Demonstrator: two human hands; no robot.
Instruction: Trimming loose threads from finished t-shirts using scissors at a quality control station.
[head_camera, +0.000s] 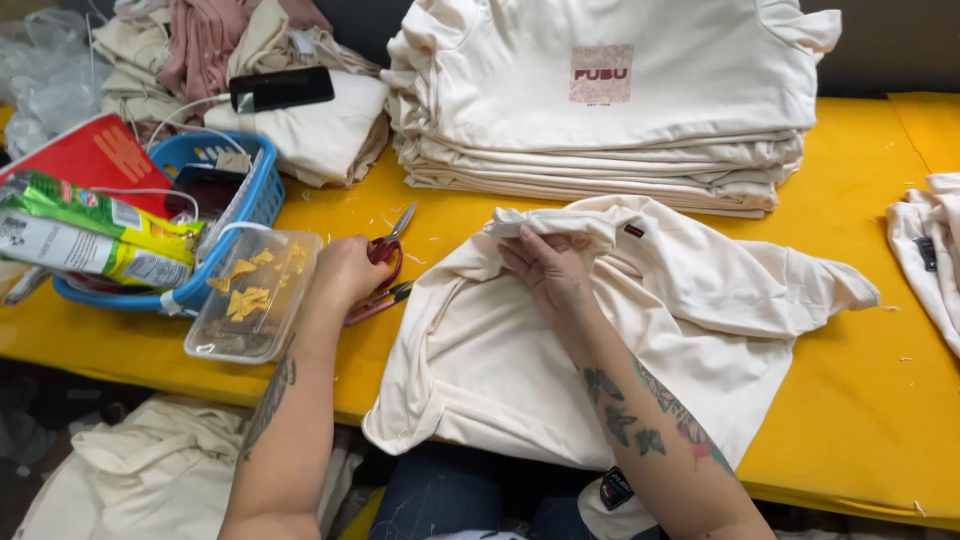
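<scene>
Left hand (345, 272) closes on the red-handled scissors (385, 262), just right of the clear tub (250, 300) | cream shirt (600, 330) lies near, in the middle of the yellow table (860, 400); looks soft, light, floppy | right hand (548, 268) pinches its bunched far edge, a good place to hold | folded stack (600, 110) sits far behind.

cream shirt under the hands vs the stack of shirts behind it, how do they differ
The cream shirt lies alone, spread out and rumpled, its edge gripped by the right hand; the stack of shirts is many garments folded flat and piled neatly. The stack's top shirt shows a pink square print; the loose shirt shows only a small dark tag. Nothing touches the stack, and the left hand holds red-handled scissors. Both are the same cream fabric on the yellow table.
</scene>
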